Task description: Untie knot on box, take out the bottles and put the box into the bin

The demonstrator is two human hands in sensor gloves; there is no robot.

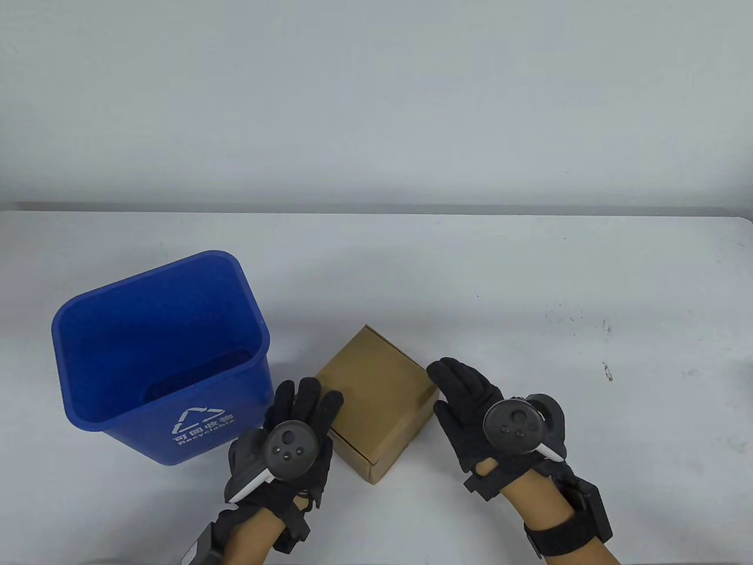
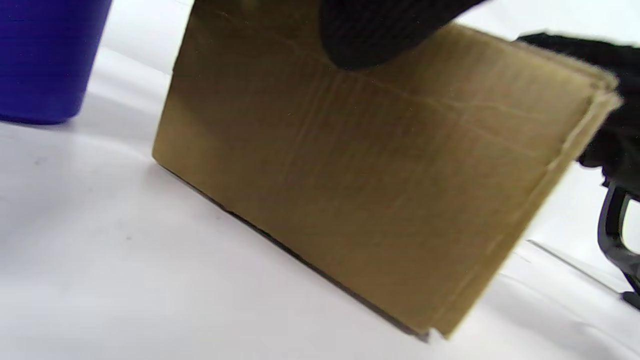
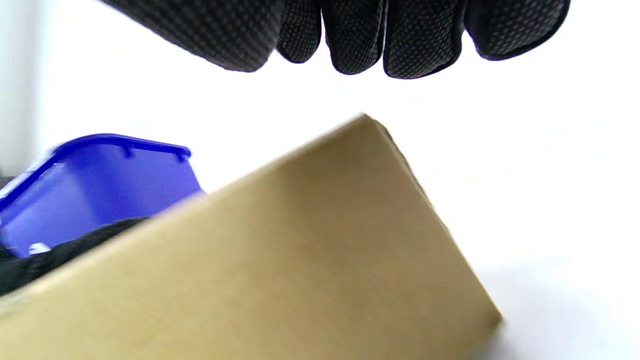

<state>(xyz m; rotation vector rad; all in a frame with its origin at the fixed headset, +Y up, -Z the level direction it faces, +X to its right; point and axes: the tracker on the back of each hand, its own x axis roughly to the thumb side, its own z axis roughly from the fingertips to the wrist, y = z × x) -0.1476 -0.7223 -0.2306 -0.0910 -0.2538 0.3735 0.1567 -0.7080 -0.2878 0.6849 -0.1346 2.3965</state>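
Observation:
A closed brown cardboard box (image 1: 376,388) stands on the white table, just right of the blue bin (image 1: 235,400). No string, knot or bottle shows in any view. My left hand (image 1: 306,403) lies against the box's left side with straight fingers; in the left wrist view one fingertip (image 2: 370,40) touches the box (image 2: 380,190) near its top edge. My right hand (image 1: 462,391) is at the box's right corner, fingers straight and together. In the right wrist view those fingers (image 3: 400,45) hover just above the box (image 3: 300,260), clear of it.
The bin (image 3: 100,185) is open-topped, looks empty, and carries a white recycling mark on its front. The white table (image 1: 559,329) stretches right and back to a pale wall. The right hand (image 2: 615,100) shows past the box's far edge in the left wrist view.

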